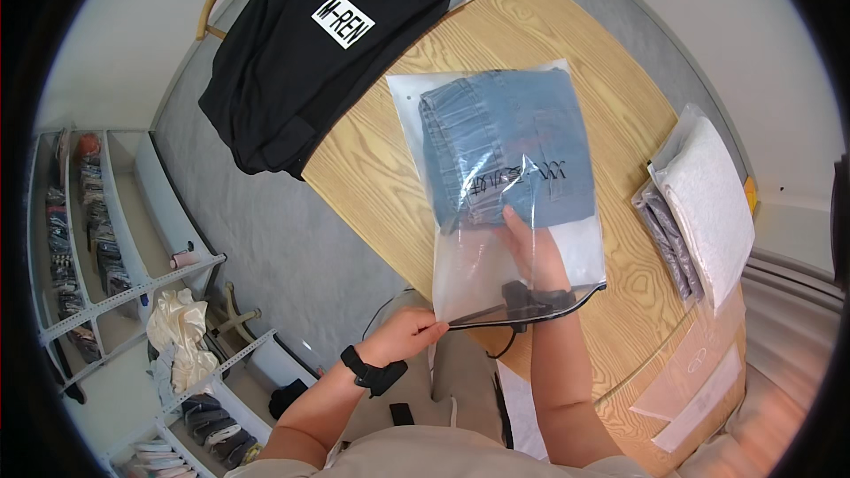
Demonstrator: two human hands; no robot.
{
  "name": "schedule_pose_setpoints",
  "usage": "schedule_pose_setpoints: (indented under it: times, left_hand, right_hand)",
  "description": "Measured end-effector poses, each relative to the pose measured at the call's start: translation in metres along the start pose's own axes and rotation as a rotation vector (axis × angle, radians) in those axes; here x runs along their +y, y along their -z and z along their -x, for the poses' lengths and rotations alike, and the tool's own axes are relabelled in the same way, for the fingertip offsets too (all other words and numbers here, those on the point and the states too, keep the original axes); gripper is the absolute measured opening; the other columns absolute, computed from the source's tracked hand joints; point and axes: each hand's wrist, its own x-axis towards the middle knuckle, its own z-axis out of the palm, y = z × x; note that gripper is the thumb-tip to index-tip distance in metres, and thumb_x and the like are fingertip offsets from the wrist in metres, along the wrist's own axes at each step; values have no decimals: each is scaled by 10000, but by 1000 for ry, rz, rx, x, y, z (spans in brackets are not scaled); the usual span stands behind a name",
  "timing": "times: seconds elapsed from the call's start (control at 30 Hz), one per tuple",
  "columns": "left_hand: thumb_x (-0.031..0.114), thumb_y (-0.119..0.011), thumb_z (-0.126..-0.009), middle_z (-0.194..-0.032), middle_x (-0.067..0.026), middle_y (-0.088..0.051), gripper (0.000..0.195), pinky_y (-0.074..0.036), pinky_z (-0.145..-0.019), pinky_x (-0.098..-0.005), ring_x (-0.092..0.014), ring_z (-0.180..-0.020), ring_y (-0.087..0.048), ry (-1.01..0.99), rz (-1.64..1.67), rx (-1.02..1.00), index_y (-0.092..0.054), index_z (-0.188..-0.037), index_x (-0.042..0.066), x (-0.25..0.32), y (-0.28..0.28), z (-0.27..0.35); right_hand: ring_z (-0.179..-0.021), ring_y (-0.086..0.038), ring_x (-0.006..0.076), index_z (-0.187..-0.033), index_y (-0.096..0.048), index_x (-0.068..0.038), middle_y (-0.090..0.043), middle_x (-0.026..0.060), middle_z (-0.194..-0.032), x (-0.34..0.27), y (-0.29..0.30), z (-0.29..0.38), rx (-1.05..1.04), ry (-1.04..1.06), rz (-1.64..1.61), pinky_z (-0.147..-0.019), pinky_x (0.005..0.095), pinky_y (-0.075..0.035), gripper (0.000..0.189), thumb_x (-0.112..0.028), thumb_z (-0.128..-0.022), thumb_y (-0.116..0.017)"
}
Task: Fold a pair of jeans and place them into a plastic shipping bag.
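Observation:
A clear plastic zip bag [458,272] with a black slider seal and dark printed writing lies over the wooden table [358,172]. Inside it is a folded pair of light-blue denim garment [531,113] with a gathered waistband. My left hand [408,335] pinches the near left corner of the bag's mouth between thumb and fingers. Through that mouth reaches my right hand [531,252], inside the bag, its thumb on the near edge of the denim; its other fingers are hidden under the garment. Both wrists wear black bands.
A black garment [285,73] with a white printed patch drapes over the table's far left edge. Bagged folded garments, white [710,206] and grey [667,245], lie at the right, beside flat empty plastic bags [697,372]. Shelves [119,212] of packed clothes stand at the left.

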Motion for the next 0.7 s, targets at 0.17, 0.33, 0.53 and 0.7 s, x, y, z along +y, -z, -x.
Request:
schedule_pose_setpoints:
  times: [0.17,0.33,0.53,0.7]
  left_hand:
    - [170,-517,-920,-643,-105,-520,263,-407,-570,-327,-205,-604,-491,-20,-2,-25,-522,-745,-27,-8,-5,2]
    - [175,-522,-919,-646,-112,-514,268,-411,-581,-323,-215,-608,-486,-46,-45,-58,-522,-739,-23,-13,-2,1]
    - [199,-568,-886,-611,-50,-496,259,-390,-563,-282,-98,-618,-446,270,55,-3,-582,-740,-14,-31,29,28]
    - [260,-617,-860,-763,-15,-573,243,-406,-640,-256,-103,-707,-475,255,-111,201,-633,-906,21,-15,82,45]
  right_hand:
    - [-1140,-487,233,-1292,-393,4,-478,117,-1237,-3,-8,2,-38,25,98,-953,375,-428,422,-167,-926,-516]
    - [-1058,-540,207,-1197,-478,22,-561,130,-1104,9,-8,-7,47,-46,265,-868,347,-471,380,-229,-917,-534]
    - [-1054,-537,325,-1256,-455,-9,-564,173,-1139,53,20,82,-325,552,1225,-929,413,-398,488,-237,-852,-607]
    - [-929,-594,256,-1105,-591,5,-645,129,-957,-23,49,155,-715,-161,873,-810,352,-460,328,-159,-823,-624]
